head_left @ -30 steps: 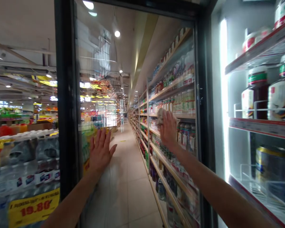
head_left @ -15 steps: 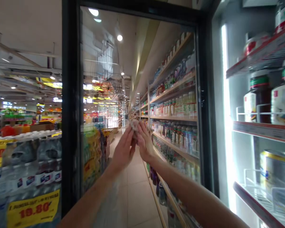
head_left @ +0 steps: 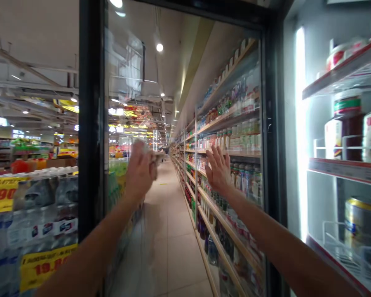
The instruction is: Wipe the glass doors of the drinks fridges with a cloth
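Note:
In front of me stands a glass door pane (head_left: 160,206) in a black frame (head_left: 91,123). My left hand (head_left: 139,169), smeared by motion, is closed on a crumpled greyish cloth (head_left: 154,161) at the left half of the glass. The cloth pokes out on the right side of the fingers. My right hand (head_left: 219,167) is raised with fingers spread at the right half of the pane, holding nothing. Whether its palm touches the glass I cannot tell.
On the right, lit fridge shelves (head_left: 343,171) carry dark bottles (head_left: 348,128) and a can (head_left: 363,222). Packs of water bottles (head_left: 46,218) with yellow price signs (head_left: 40,266) stand at left. Through the glass show a tiled aisle (head_left: 182,251) and long drink shelves.
My hands, together on the cloth before, have come apart. The left has moved left with the cloth; the right has let go of it and moved right, its fingers spread.

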Motion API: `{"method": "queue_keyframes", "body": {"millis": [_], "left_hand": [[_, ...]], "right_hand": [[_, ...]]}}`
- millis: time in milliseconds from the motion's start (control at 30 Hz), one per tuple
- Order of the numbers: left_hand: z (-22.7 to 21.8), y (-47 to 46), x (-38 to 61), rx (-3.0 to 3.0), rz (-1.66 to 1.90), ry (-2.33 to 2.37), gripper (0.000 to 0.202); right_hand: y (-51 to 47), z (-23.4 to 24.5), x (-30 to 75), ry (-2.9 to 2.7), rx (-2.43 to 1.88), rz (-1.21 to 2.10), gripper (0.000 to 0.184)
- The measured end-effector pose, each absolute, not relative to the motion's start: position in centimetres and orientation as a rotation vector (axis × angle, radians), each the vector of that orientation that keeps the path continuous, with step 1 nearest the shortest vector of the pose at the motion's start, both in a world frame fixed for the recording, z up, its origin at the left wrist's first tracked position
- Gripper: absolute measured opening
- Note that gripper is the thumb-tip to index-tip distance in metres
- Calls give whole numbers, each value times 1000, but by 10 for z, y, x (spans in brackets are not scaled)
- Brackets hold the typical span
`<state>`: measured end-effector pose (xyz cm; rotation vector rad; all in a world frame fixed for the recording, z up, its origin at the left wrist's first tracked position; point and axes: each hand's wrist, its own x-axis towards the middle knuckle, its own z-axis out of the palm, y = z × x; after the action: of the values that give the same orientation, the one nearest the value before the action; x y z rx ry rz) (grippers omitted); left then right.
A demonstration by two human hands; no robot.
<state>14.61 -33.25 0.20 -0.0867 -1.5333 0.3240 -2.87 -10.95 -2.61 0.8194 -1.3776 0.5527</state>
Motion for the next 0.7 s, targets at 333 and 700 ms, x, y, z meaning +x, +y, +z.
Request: {"method": "queue_keyframes", "body": {"millis": [333, 700], "left_hand": [[-3, -262, 98, -262, 420, -1622, 22], [52, -347, 161, 134, 221, -1407, 62]], "right_hand": [[-107, -27, -26, -1338, 843, 555, 50], [-111, -28, -28, -1344, 816, 575, 49]]}}
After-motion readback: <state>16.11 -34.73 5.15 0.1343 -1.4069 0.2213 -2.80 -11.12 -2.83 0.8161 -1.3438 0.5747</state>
